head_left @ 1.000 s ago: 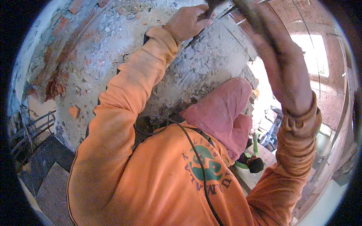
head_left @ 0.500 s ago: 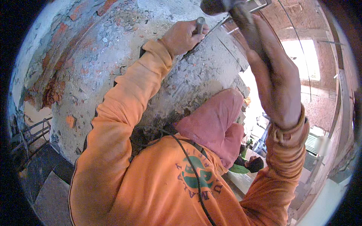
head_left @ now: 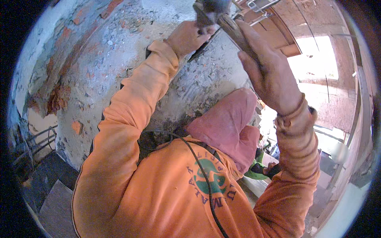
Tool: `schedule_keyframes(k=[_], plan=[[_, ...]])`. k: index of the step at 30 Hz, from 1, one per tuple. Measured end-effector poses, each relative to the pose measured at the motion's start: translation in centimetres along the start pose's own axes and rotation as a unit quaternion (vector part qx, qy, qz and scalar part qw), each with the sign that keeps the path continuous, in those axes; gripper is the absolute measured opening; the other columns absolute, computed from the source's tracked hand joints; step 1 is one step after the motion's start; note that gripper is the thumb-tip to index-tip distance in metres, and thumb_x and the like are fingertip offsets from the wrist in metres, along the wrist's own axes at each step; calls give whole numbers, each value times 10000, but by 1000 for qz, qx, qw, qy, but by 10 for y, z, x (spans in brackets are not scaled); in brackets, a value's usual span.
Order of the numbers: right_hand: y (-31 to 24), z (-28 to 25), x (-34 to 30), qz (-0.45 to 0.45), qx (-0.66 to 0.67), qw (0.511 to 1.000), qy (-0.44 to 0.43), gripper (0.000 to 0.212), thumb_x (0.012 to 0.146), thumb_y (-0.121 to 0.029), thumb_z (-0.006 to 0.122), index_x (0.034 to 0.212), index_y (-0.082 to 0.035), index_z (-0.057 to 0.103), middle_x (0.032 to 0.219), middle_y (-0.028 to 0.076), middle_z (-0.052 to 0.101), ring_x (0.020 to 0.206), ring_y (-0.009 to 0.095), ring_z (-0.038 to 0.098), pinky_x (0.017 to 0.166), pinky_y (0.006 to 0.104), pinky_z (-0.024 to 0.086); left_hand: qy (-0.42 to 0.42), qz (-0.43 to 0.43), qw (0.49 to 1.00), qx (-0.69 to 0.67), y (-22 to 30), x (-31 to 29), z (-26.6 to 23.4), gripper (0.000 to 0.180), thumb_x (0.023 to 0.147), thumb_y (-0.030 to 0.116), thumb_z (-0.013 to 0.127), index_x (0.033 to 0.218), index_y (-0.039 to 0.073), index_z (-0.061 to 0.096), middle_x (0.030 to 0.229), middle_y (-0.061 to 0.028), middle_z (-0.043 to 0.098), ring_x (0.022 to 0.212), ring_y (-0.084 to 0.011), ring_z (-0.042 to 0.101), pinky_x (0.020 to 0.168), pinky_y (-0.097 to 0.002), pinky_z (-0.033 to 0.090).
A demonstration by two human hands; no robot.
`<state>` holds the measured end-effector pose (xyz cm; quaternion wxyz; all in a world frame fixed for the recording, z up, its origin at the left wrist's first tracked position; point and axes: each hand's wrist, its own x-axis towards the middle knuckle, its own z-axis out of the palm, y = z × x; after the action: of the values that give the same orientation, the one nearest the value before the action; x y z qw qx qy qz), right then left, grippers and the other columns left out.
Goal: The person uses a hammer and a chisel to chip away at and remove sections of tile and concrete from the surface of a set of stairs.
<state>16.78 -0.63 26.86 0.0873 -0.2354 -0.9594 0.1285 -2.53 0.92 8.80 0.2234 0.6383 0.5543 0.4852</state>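
My left hand (head_left: 185, 39) is closed around a short metal chisel (head_left: 204, 30) on the rough concrete surface. Most of the chisel is hidden by my fingers and by the hammer head (head_left: 213, 11), which is at the chisel's top end; whether they touch I cannot tell. The wooden hammer handle (head_left: 235, 34) runs down into my right hand (head_left: 274, 71), which grips it. Under my left hand a dark narrow line (head_left: 202, 48) crosses the broken concrete (head_left: 206, 73), and grit and small chips lie around it.
Exposed brick (head_left: 59, 97) and crumbling plaster are on the left. Metal bars (head_left: 39, 139) stick out at the lower left. Beyond the concrete's right edge, a person in green (head_left: 258, 168) is lower down. A bright opening (head_left: 313, 57) is at the right. A black cable (head_left: 198, 162) hangs over my shirt.
The hammer has come down and left from above, its head now over the chisel's top. My right hand moved with it; my left hand stays in nearly the same place.
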Motion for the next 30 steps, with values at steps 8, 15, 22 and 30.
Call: schedule_keyframes(k=[8, 15, 22, 30], plan=[[-7, -5, -4, -49, 58, 993, 96, 450, 890, 4, 503, 1330, 20, 408, 1319, 149, 493, 1207, 234, 486, 1012, 315, 361, -6, 21, 1000, 2, -4, -8, -2, 181, 809, 138, 606, 957, 44, 651, 882, -110, 689, 863, -232, 665, 779, -348, 516], [-6, 17, -33, 117, 47, 992, 32, 528, 889, -196, 528, 1376, -111, 342, 980, 215, 594, 847, 402, 587, 738, 428, 478, 30, -54, 986, -156, 4, -11, 4, 161, 791, 109, 653, 931, 32, 669, 824, -90, 691, 780, -184, 645, 737, -323, 499], [14, 58, -121, 221, 185, 935, 208, 509, 894, -125, 522, 1368, -29, 364, 998, 191, 588, 877, 289, 587, 783, 338, 454, -81, -38, 972, -218, 0, -3, 5, 101, 808, -30, 600, 885, 0, 658, 890, -68, 666, 836, -120, 598, 760, -247, 481], [54, 128, -212, 428, 358, 800, 220, 479, 917, -169, 488, 1344, 19, 376, 1097, 240, 578, 983, 259, 599, 867, 348, 440, 9, -109, 983, -146, 20, -6, 9, 98, 829, -27, 593, 902, 11, 646, 951, -98, 670, 919, -159, 616, 846, -289, 475]])
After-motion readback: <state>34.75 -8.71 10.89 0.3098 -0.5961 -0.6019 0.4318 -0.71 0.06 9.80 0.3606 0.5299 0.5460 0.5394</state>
